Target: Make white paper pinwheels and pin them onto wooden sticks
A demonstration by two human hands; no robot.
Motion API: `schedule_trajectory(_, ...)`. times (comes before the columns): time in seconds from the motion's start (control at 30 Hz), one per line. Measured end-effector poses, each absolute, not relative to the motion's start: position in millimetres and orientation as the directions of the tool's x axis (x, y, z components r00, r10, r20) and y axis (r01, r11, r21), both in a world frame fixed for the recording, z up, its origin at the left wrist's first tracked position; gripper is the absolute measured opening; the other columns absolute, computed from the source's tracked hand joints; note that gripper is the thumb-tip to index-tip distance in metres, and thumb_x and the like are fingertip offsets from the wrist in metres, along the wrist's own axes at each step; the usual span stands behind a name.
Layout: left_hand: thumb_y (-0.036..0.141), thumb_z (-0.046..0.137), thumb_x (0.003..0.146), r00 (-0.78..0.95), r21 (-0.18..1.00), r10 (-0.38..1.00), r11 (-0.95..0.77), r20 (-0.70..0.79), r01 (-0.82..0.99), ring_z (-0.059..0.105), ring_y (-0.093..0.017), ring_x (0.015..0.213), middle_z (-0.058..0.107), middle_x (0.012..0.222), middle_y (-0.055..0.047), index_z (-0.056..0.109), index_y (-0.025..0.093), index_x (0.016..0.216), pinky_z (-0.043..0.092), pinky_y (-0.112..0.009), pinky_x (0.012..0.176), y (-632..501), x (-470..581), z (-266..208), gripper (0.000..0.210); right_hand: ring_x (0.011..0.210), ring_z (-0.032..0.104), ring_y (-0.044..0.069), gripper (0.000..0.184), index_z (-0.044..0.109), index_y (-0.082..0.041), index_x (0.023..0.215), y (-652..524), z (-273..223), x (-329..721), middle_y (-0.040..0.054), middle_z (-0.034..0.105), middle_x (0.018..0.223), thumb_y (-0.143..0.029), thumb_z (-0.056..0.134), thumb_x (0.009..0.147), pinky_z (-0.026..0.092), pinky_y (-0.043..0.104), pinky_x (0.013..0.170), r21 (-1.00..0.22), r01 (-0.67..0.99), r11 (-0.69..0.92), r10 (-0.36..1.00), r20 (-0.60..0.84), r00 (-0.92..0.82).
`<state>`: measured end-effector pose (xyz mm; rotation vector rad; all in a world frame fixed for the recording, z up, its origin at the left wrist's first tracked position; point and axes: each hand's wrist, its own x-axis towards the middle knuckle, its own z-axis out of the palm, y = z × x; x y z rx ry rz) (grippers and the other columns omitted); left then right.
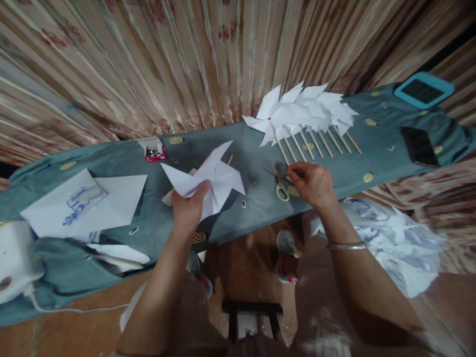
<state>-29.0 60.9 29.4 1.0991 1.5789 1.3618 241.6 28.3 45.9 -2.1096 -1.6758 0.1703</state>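
Two forearms (pixel 357 272); left hand (pixel 189 209) clasping one pinwheel (pixel 220 182); right hand (pixel 313 184) pinched, contents unclear.

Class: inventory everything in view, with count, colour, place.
Held paper pinwheel: one, white, centre left
Paper pinwheels on wooden sticks: several overlapping, white, back right
Metal scissors: one pair, yellow handles, centre right
Open cardboard box: one, red and white, back left
Printed paper sheets: at least two, white, left
Corded object: one, white, far left
Flat phone-like device: one, black, right
Rectangular framed screen: one, blue, far right
Patterned tablecloth: one, teal, beneath
Pleated curtains: count unclear, beige, behind
Crumpled heap: one, white, lower right
Stool: one, black, bottom
Metal bangle: one, silver, right wrist
Shoes: two, grey, on brown floor
Left hand: one, on held paper pinwheel
Right hand: one, by scissors
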Motion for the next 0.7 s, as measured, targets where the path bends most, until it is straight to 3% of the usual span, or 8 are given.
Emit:
schedule_trajectory(0.2,0.032,0.079,0.059,-0.389,0.996,0.921,0.017,0.018,0.087,0.072,-0.027,0.093,0.076,0.086,-0.008,0.071,0.016,0.079,0.059,-0.039,0.086,64,-37,31,0.027,0.077,0.071,0.024,0.020,0.073,-0.020,0.094,35,33,218,0.0078,0.077,0.089,-0.019,0.056,0.085,0.049,0.031,0.069,-0.446,0.895,-0.009,0.988,0.136,0.078)
schedule_trajectory(0.43,0.035,0.079,0.060,-0.341,0.994,0.940,0.058,-0.023,0.091,0.072,-0.026,0.088,0.077,0.090,-0.008,0.072,0.015,0.082,0.059,-0.039,0.086,60,-34,28,0.030,0.095,0.067,0.028,0.019,0.072,-0.017,0.099,42,23,188,0.0098,0.075,0.098,-0.022,0.057,0.088,0.049,0.035,0.084,-0.361,0.927,0.105,0.988,0.146,-0.055)
schedule_trajectory(0.7,0.039,0.079,0.059,-0.305,0.989,0.952,0.074,-0.031,0.129,0.072,-0.026,0.082,0.076,0.083,-0.006,0.072,0.017,0.080,0.061,-0.038,0.076,58,-36,22,0.031,0.088,0.060,0.028,0.020,0.068,-0.017,0.083,47,13,184,0.0126,0.071,0.086,-0.014,0.048,0.088,0.046,0.040,0.087,-0.282,0.939,0.195,0.974,0.164,-0.153)
